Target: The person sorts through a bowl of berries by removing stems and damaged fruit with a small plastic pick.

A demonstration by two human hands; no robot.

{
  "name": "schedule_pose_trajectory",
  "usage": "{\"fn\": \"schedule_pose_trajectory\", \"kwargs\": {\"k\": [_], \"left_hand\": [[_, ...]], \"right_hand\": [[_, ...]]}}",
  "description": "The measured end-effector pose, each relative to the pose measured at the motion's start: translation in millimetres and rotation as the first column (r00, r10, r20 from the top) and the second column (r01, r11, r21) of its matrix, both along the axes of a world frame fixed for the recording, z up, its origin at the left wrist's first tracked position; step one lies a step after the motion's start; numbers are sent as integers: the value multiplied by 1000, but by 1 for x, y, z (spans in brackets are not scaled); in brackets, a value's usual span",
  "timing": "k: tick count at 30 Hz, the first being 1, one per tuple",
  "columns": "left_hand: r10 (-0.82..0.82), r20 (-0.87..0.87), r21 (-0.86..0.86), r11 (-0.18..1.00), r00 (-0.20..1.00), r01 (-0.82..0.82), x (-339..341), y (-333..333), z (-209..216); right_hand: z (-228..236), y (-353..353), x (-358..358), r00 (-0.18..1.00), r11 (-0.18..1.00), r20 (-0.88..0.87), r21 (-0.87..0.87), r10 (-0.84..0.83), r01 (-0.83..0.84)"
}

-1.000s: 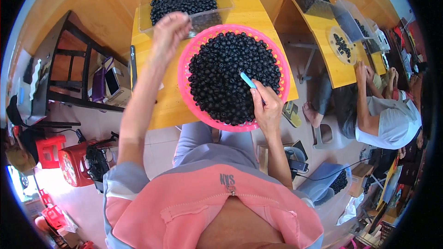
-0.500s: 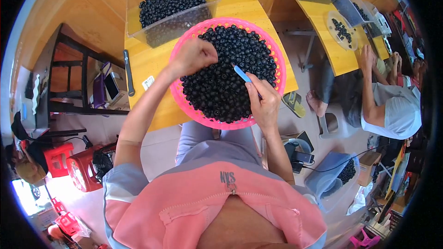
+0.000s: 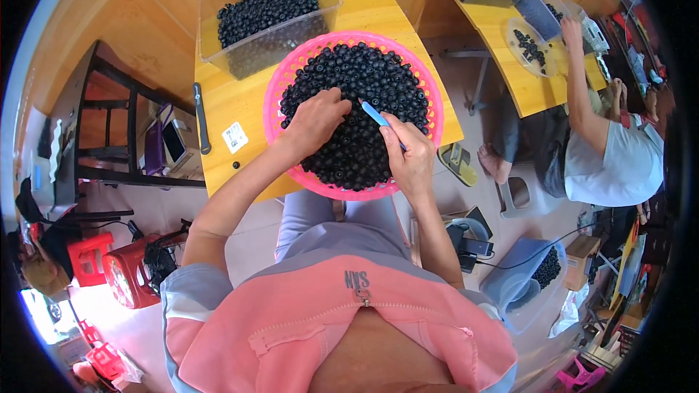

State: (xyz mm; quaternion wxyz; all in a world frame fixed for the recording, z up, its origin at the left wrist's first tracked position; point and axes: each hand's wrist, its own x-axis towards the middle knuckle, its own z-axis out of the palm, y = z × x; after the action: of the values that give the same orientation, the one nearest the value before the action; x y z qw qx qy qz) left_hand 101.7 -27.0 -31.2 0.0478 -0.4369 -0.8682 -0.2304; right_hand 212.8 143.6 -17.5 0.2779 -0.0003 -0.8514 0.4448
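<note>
A pink plastic basket (image 3: 437, 113) heaped with small dark round bead-like pieces (image 3: 364, 73) stands at the table's near edge, in front of my lap. My left hand (image 3: 320, 121) is over the left of the heap, its fingers pinched together at the pieces; whatever is between the fingertips is hidden. In my right hand (image 3: 412, 153) is a slim blue-handled tool (image 3: 375, 114), gripped like a pen. Its narrow tip points up and left, close to my left fingertips. The exact kind of tool is unclear.
On the yellow table (image 3: 378, 7) are a clear bin (image 3: 247, 62) of dark pieces, a dark long-handled tool (image 3: 202, 118), a white label (image 3: 234, 137) and a loose piece (image 3: 236, 165). At right, another person (image 3: 604, 153) reaches over a second table (image 3: 502, 65).
My left hand has moved down and right, onto the pieces by the tool tip. My right hand has shifted slightly left. The other person's arm now reaches farther forward.
</note>
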Motion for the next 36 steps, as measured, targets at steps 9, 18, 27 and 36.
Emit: {"fn": "schedule_pose_trajectory", "kwargs": {"k": [9, 18, 27, 36], "left_hand": [[-214, 710, 523, 797, 671, -300, -6, -11, 4], [-655, 751, 540, 535, 86, -649, 11, 0, 10], [-763, 646, 565, 457, 24, -687, 12, 3, 0], [-770, 638, 543, 459, -9, -703, 14, 3, 2]], "right_hand": [[0, -1, 0, 1000, 999, 0, -14, -31, 31], [7, 0, 4, 1000, 1000, 10, -1, 19, -19], [5, -1, 6, 999, 998, -14, 29, 53, -52], [6, -2, 4, 999, 998, -41, 50, 36, -34]]}}
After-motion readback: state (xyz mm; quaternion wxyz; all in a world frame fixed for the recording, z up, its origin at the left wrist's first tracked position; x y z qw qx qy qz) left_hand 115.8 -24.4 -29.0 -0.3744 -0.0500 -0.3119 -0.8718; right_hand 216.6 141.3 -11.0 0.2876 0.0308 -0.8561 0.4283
